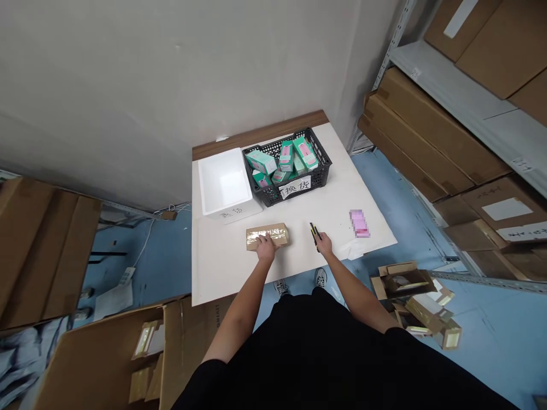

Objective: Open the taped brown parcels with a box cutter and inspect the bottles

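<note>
A small brown cardboard box (252,232), with shiny tape along its top, lies near the front of the white table. My left hand (266,248) holds it from the near side, fingers over the taped top and thumb toward the right. To the right of the box, my right hand (325,244) is closed around a black and yellow utility knife (315,232). The knife points away from me, just above or on the table; whether its blade is out is too small to tell. Behind the box stand a white foam bin (205,199) and a black plastic crate (322,178).
Several green and pink boxes (286,155) fill the crate. A blurred pink item (359,223) lies on the table's right side. Opened cartons (405,279) litter the floor at right, beside shelving (453,71). A large carton (106,330) with small boxes stands at lower left.
</note>
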